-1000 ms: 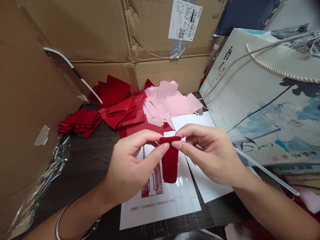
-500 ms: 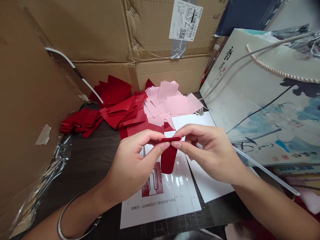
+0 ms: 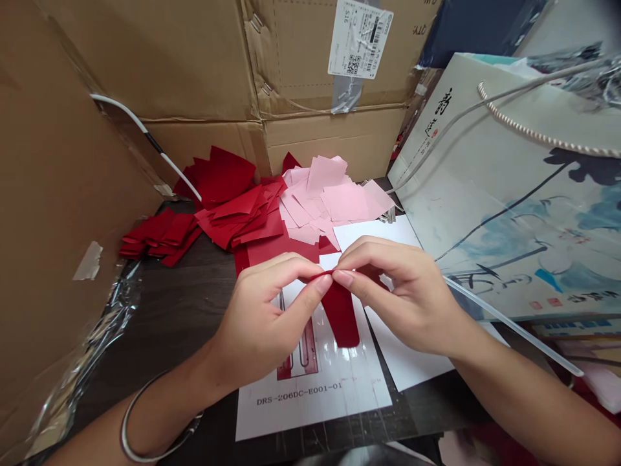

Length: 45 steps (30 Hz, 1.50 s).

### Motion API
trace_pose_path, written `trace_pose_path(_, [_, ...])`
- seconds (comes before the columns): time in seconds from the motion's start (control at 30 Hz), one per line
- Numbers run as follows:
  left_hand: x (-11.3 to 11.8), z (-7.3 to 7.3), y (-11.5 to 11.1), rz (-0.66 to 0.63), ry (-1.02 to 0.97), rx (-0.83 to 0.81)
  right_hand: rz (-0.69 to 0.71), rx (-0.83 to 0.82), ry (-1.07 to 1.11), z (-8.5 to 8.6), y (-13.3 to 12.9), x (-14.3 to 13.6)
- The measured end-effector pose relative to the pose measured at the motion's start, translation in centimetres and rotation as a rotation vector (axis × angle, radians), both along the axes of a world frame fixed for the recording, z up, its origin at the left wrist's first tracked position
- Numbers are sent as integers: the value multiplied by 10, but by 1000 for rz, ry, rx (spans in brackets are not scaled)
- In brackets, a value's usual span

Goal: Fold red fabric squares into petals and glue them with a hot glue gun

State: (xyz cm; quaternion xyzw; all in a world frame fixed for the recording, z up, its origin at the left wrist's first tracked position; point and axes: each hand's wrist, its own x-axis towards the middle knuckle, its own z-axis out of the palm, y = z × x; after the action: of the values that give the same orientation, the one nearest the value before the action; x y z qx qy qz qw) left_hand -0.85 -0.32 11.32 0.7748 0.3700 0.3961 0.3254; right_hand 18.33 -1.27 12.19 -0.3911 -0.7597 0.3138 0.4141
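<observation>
Dark red paper strip [image 3: 342, 314] pinched at its folded top edge between thumb and forefinger of left hand [image 3: 262, 323] and right hand [image 3: 402, 294], hanging just above a printed white sheet [image 3: 315, 401] on the dark surface [image 3: 179, 317]. Likely to skew or crease unevenly if either pinch shifts, fingertips meeting on so narrow an edge. Could also slip free and land among the loose red squares [image 3: 237, 210] and pink squares [image 3: 332, 197] heaped just behind, near the leaning gift bag [image 3: 509, 194].
</observation>
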Motion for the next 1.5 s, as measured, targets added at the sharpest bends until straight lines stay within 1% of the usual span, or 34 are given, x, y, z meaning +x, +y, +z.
trace_pose_path(0.1, [-1, 1, 1, 0, -29, 9, -50, -48, -6, 0, 0, 0])
trace_pose_path(0.2, [1, 1, 1, 6, -34, -28, -72, -56, 5, 1, -1, 1])
trace_pose_path(0.33, [4, 0, 0, 83, -69, -45, -112, -103, -19, 4, -1, 3])
trace_pose_path(0.43, [4, 0, -1, 128, -101, -64, -99, -179, -69, 6, -1, 5])
trace_pose_path(0.53, [4, -1, -1, 130, -92, -90, -79, -207, -104, 7, 0, 6])
trace_pose_path(0.63, [5, -2, -2, 117, -90, -87, -94, -187, -101, 6, 0, 6])
trace_pose_path(0.8, [7, -5, -3, 92, -71, -11, -79, -143, -122, 6, -2, 4])
trace_pose_path(1.07, [5, -5, -5, 122, -39, 16, -33, -124, -164, 9, -2, 7])
trace_pose_path(1.13, [5, -5, -5, 120, -51, -13, -50, -96, -153, 9, -1, 7])
trace_pose_path(1.27, [5, -6, -2, 70, -91, -138, -91, -73, -117, 8, -1, 8])
trace_pose_path(1.33, [5, -7, 0, 50, -84, -155, -83, -86, -122, 8, -1, 8])
trace_pose_path(1.43, [4, -6, 1, 73, -73, -156, -52, -111, -147, 8, 0, 8])
trace_pose_path(1.5, [4, -5, 1, 81, -89, -206, -45, -119, -152, 8, 0, 8])
